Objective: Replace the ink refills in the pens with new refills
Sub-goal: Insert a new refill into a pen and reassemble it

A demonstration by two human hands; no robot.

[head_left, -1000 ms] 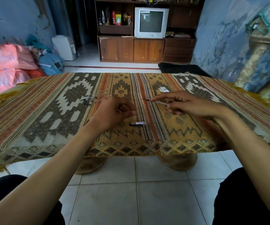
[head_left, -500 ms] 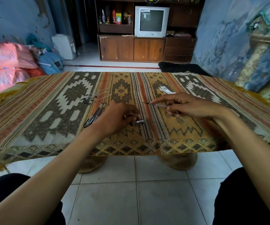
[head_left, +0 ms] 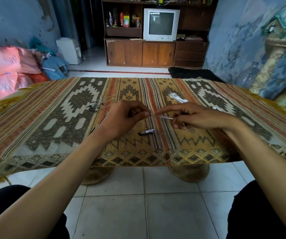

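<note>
- Two hands meet over the middle of the worktop: right hand pinches a thin refill in curled fingers, forefinger stretched out along it.
- Left hand is curled with thumb and forefinger closed at the refill's left tip; can't tell if anything else is tucked in that fist.
- Short dark pen piece lies on the cloth just near of the hands, and a white packet sits on the far side.
- More pen parts lie scattered far-left of the left hand.
- Risk, I'd say: that refill is skinny, so pushing off-axis could bend it, or it slips and vanishes into the busy pattern.
</note>
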